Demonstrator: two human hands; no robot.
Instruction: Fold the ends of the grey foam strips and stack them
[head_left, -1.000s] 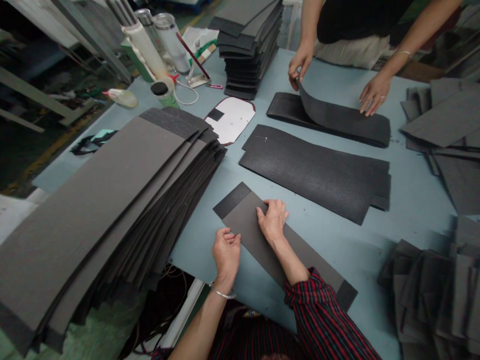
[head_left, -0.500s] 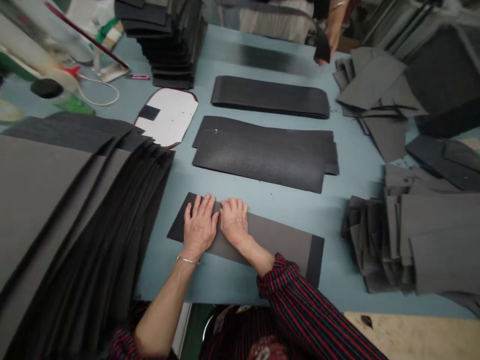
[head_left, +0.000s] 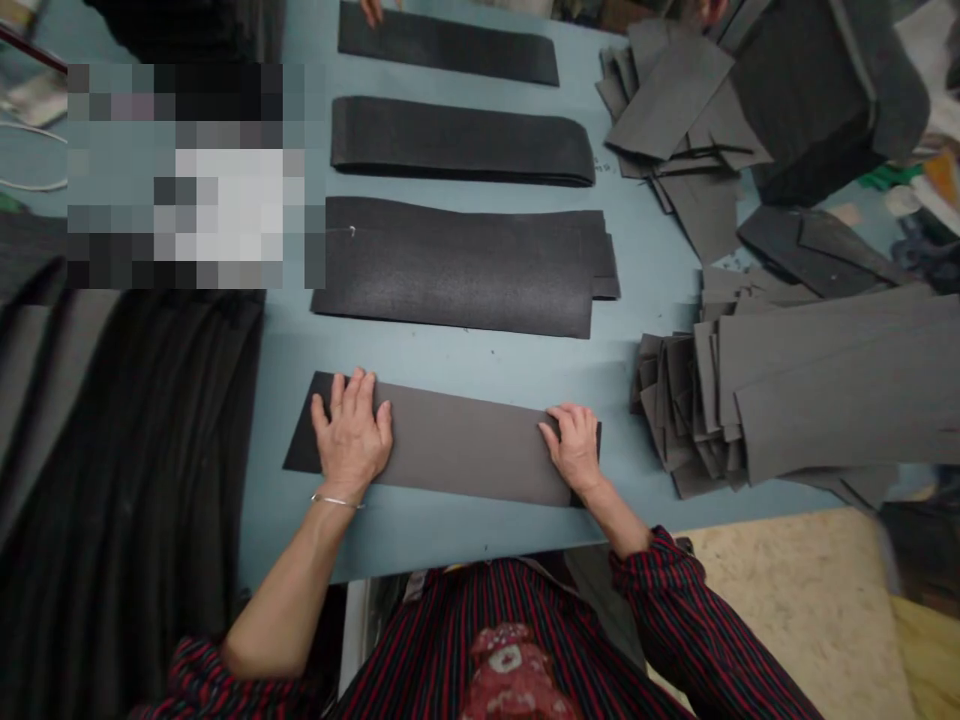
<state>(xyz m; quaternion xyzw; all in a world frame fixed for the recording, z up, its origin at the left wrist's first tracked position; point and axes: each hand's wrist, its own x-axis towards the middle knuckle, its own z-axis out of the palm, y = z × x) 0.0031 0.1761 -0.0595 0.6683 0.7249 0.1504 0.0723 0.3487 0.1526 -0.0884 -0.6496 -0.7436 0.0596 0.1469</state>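
A long grey panel (head_left: pixel 465 440) with black ends lies flat on the blue table in front of me. My left hand (head_left: pixel 351 430) rests palm down near its left end, fingers spread. Close to the panel's right end lies my right hand (head_left: pixel 576 445), fingertips at the far edge and thumb apart from the fingers. Both hands press on the panel from above, and neither grips anything. Beyond it are dark sheets (head_left: pixel 457 265) laid one over another, then a folded black strip (head_left: pixel 461 142).
A co-worker's hand (head_left: pixel 371 10) touches another black strip (head_left: pixel 450 45) at the far side. Tall stacked dark sheets (head_left: pixel 150 450) stand at left. Piled grey pieces (head_left: pixel 832 380) and loose offcuts (head_left: pixel 675 95) lie at right. A pixelated patch hides the upper left.
My right hand has slid right along the panel, from beside the left hand to the right end. The view has shifted right. A further black strip now lies flat at the far side.
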